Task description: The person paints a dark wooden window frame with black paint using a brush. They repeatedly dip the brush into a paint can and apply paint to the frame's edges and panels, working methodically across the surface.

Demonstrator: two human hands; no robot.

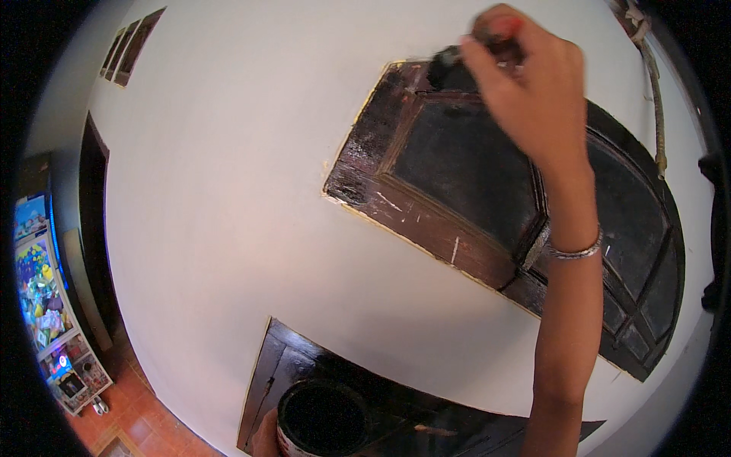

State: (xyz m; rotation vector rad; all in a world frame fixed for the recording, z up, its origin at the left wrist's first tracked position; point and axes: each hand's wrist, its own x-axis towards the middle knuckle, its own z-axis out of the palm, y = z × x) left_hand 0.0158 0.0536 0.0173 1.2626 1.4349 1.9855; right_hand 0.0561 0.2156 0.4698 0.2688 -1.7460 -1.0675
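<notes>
My right hand is raised at the top right, its fingers closed round a paintbrush, blurred by motion. The dark bristles are at the upper left part of a dark wooden panel set in the white wall. Wet-looking black paint shines along the panel's left edge, while its lower rail shows duller brown wood with pale scratches. At the bottom my left hand, mostly hidden, grips a paint can from the left side. The can's inside looks black.
Below is a second glossy dark panel, partly behind the can. A rope-like strip hangs at the right. Far left stand a doorway and a shelf unit with colourful things, on a red tiled floor.
</notes>
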